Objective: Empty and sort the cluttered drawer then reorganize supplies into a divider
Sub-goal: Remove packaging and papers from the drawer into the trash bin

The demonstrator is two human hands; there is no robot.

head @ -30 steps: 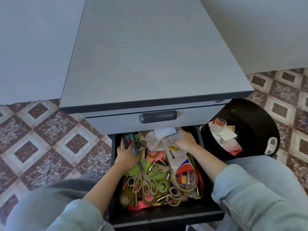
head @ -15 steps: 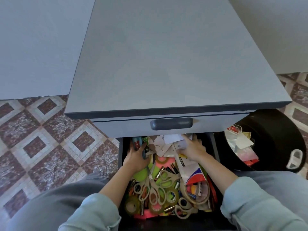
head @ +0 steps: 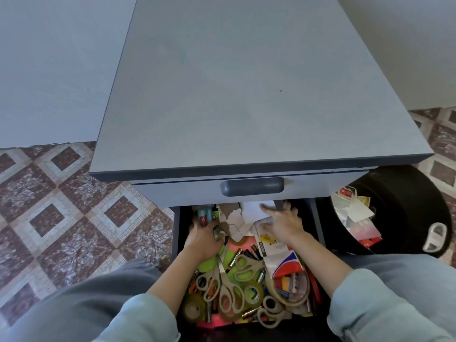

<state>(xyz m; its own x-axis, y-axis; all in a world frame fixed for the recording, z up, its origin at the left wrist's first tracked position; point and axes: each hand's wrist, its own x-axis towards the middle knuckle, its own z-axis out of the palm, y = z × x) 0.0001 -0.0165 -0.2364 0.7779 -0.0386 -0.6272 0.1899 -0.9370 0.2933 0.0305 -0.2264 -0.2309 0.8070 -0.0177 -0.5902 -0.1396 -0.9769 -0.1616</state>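
The drawer (head: 178, 245) stands pulled out from the cabinet (head: 246, 95), crammed with clutter. The left hand (head: 201, 239) is in the back left corner, its fingers curled round a teal-and-red tube (head: 205, 216). The right hand (head: 282, 224) is at the back right. Its fingers look spread flat on loose papers (head: 251, 211), though it is blurred. Scissors (head: 228, 290) lie nearer the person, between the forearms. The drawer's far end is hidden under the shut drawer above. A black bin (head: 407, 206) stands to the right.
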